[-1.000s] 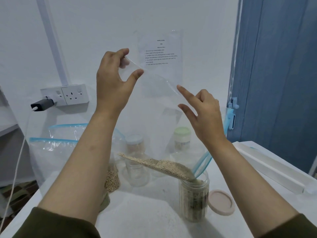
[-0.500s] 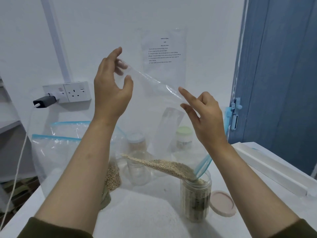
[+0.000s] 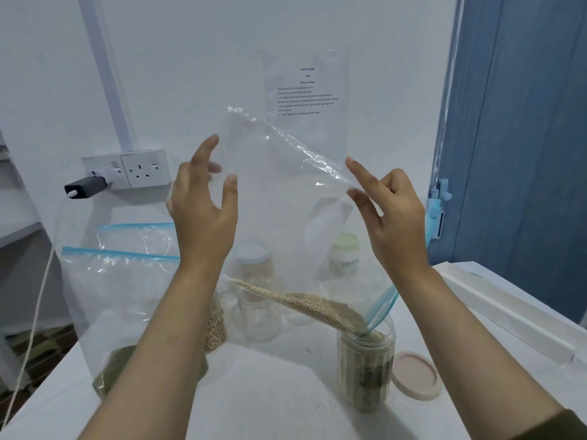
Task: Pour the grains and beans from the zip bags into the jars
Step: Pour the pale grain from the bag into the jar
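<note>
The right hand pinched the raised zip bag at its upper edge. The left hand had just let go of the corner — fingers now spread, merely near the film. Grains were sliding into the open jar — nearly full, so pouring seemed almost finished.

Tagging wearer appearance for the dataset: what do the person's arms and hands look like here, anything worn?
Both forearms are bare. The left hand and right hand carry no gloves, and no rings, watch or wristband show. Dark olive-green fabric sleeves are pushed up near the elbows, visible only at the bottom frame edge, clearest on the right arm. Fingernails look short and unpainted. No markings or cables on either arm.
</note>
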The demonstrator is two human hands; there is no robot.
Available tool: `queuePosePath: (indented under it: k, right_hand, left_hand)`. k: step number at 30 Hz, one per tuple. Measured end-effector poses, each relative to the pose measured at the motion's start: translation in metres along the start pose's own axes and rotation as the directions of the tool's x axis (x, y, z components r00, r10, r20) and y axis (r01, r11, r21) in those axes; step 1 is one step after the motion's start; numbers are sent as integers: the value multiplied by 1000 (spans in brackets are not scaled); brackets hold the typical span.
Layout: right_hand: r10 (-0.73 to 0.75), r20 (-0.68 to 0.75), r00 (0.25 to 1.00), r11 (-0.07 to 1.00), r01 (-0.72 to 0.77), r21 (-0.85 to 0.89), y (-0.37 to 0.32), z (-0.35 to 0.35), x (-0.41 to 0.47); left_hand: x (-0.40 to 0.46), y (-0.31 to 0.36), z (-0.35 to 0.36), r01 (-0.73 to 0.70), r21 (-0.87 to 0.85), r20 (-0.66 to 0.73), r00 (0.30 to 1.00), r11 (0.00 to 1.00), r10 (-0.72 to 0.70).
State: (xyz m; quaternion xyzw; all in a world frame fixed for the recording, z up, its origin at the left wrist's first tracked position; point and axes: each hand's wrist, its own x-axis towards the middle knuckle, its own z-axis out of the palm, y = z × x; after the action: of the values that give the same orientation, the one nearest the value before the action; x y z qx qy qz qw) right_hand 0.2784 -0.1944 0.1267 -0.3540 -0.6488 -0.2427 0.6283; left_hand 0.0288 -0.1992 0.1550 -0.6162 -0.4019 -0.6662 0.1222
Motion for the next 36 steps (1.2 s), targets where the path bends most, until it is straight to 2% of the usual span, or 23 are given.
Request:
queuePosePath:
  k: [8,14,18,26,31,36]
  right_hand:
    - [0,-29,1000,1000,0,16,-4,1,2]
    - [-6,-17,1000,1000,6,20,-4,-3,4]
    - [1,-58,998,1000,0,16,-6,-4,3]
    - [-15,-42,999,1000,15,-4,-9,-6,6]
    - [-6,-52,999,1000,6,2,-12,-8,3]
    - [-17,-54,998,1000,19,20,-14,-12,3]
  left_hand:
    - [0,-5,-3,-27,104,2,1000,994,26]
    - [-34,-13,1,95,234,-95,993,968,-74]
    - [-52,-20,4,155,292,-98,986,944,-132]
    - [-90,-26,13,282,255,-75,960,925,-272]
    - [-106,-29,18,435,159,-58,900,887,-431]
    - [-105,-21,19,649,-30,9,761,761,-649]
